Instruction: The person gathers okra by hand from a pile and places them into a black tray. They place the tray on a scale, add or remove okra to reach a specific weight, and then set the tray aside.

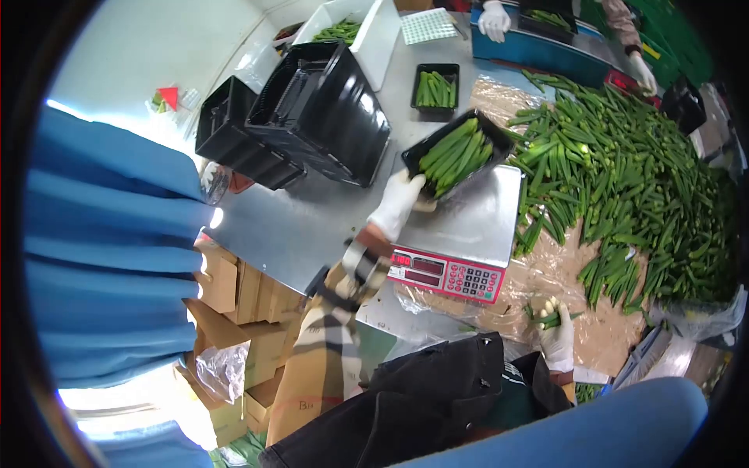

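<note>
My left hand, in a white glove, grips the near corner of a black tray filled with green okra pods, held over the steel pan of a digital scale. My right hand, also gloved, holds a few okra pods low beside the scale, above brown paper. A big heap of loose okra lies to the right of the scale.
Stacks of empty black trays lie tipped at the left. A second filled tray and a white crate of okra sit further back. Another person's gloved hands work at a blue bin. Cardboard boxes stand below the table.
</note>
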`<state>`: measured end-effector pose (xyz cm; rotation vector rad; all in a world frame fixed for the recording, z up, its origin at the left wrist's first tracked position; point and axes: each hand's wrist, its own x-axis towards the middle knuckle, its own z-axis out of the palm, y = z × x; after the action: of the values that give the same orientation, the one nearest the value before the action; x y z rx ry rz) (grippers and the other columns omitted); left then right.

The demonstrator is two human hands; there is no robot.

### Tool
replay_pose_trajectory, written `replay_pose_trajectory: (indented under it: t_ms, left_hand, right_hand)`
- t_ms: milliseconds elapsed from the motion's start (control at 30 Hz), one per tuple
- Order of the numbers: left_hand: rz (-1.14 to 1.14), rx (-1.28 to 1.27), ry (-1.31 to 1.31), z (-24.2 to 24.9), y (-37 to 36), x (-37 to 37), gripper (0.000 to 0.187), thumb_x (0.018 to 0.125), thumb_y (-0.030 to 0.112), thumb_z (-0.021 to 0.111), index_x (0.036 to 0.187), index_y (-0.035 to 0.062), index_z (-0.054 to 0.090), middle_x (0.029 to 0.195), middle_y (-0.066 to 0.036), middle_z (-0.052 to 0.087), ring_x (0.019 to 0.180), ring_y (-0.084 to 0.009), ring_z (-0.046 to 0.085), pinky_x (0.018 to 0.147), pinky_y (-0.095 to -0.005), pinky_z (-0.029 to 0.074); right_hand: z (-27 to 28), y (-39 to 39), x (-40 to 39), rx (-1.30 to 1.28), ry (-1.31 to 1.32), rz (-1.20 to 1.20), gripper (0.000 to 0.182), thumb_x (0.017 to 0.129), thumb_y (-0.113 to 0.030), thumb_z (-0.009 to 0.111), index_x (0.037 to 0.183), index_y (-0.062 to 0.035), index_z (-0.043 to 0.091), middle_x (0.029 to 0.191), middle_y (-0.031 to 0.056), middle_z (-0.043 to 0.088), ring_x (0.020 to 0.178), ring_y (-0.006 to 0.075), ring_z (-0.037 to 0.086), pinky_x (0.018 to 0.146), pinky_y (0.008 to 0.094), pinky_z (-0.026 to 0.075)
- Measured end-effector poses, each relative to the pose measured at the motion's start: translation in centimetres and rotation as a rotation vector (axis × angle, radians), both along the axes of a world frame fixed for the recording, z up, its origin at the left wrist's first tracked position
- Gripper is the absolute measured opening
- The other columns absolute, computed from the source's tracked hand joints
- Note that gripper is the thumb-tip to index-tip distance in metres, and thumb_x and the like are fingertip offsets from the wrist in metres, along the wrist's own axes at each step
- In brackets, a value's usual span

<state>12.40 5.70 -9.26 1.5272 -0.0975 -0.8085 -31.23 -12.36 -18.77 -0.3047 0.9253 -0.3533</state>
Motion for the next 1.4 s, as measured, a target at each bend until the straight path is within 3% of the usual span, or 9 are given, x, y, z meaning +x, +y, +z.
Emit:
replay_pose_trajectory:
  t_ms: [367,467,567,667,867,1000,1167,1267,1400]
  left_hand:
    - [0.506,-0.007,-0.408,-8.2,-17.2,14.2,0.046,0.086,0.015,0.061,0.127,-0.0040,0.052,0.099,-0.022,0.067,0.090,-0.0325,0.068,0.082,-0.0410,0.054]
    - [0.386,-0.035,-0.583,-2.3,-16.3,7.1,0.047,0.086,0.019,0.069,0.126,-0.0009,0.054,0.103,-0.017,0.067,0.090,-0.0263,0.064,0.085,-0.0374,0.051]
    - [0.324,-0.074,-1.515,5.4,-9.3,6.1,0.045,0.085,0.013,0.067,0.125,-0.0018,0.055,0.114,-0.020,0.060,0.104,-0.0333,0.060,0.094,-0.0400,0.048]
    - [0.490,0.785,-1.995,15.9,-0.8,6.1,0.035,0.087,0.021,0.064,0.115,0.0005,0.058,0.112,-0.019,0.058,0.108,-0.0368,0.055,0.090,-0.0437,0.047]
    - [0.302,1.145,-1.444,15.4,7.5,11.3,0.054,0.098,0.051,0.045,0.079,0.0069,0.070,0.077,-0.023,0.066,0.080,-0.0446,0.065,0.074,-0.0556,0.050]
    - [0.156,0.941,-1.334,16.2,8.6,14.2,0.055,0.094,0.054,0.050,0.093,0.0054,0.074,0.086,-0.023,0.068,0.084,-0.0423,0.067,0.072,-0.0473,0.051]
    - [0.383,0.224,-0.919,16.6,10.6,16.6,0.043,0.097,0.033,0.062,0.112,-0.0073,0.069,0.097,-0.010,0.072,0.082,-0.0115,0.058,0.077,-0.0287,0.049]
    - [0.728,0.308,-1.472,19.0,8.3,11.5,0.035,0.101,0.017,0.052,0.120,-0.0104,0.063,0.121,-0.023,0.066,0.108,-0.0290,0.065,0.099,-0.0335,0.048]
    - [0.247,0.235,-1.739,14.4,3.2,1.9,0.014,0.095,0.004,0.060,0.098,-0.0084,0.066,0.097,-0.020,0.069,0.087,-0.0280,0.065,0.082,-0.0381,0.052]
  right_hand:
    - [-1.0,-1.7,-2.0,-0.100,0.212,-0.010,0.028,0.099,-0.032,0.057,0.119,-0.0147,0.065,0.098,-0.0039,0.069,0.082,0.0130,0.062,0.068,0.0280,0.049]
    - [-3.6,-2.5,-2.6,-0.088,0.300,-0.078,0.028,0.099,-0.030,0.058,0.120,-0.0126,0.064,0.092,-0.0032,0.068,0.080,0.0128,0.060,0.070,0.0296,0.049]
    - [-1.6,-2.1,-2.6,-0.078,0.058,0.096,0.027,0.099,-0.027,0.058,0.119,-0.0102,0.064,0.084,-0.0034,0.064,0.075,0.0115,0.058,0.070,0.0292,0.049]
    - [1.9,-1.0,0.0,-0.119,0.173,0.066,0.025,0.098,-0.023,0.058,0.117,-0.0085,0.064,0.078,-0.0036,0.059,0.067,0.0104,0.055,0.066,0.0275,0.047]
    - [3.5,0.2,2.4,-0.207,0.067,0.208,0.020,0.093,-0.017,0.064,0.108,-0.0038,0.066,0.073,-0.0005,0.059,0.060,0.0105,0.052,0.055,0.0273,0.044]
    - [8.6,1.7,4.6,-0.215,0.152,0.192,0.021,0.095,-0.017,0.062,0.103,0.0005,0.069,0.071,0.0034,0.063,0.057,0.0108,0.056,0.050,0.0244,0.044]
    - [5.3,1.0,-0.5,-0.295,0.291,0.247,0.024,0.097,-0.019,0.059,0.113,-0.0050,0.071,0.078,0.0053,0.068,0.058,0.0108,0.059,0.053,0.0258,0.049]
    - [3.9,1.1,-2.5,-0.221,0.313,0.116,0.023,0.096,-0.017,0.061,0.112,-0.0028,0.070,0.083,0.0055,0.069,0.060,0.0107,0.061,0.054,0.0264,0.051]
    - [3.2,-0.1,-4.5,-0.289,0.338,-0.006,0.021,0.091,-0.005,0.061,0.109,0.0006,0.070,0.088,0.0060,0.070,0.061,0.0098,0.061,0.052,0.0246,0.050]
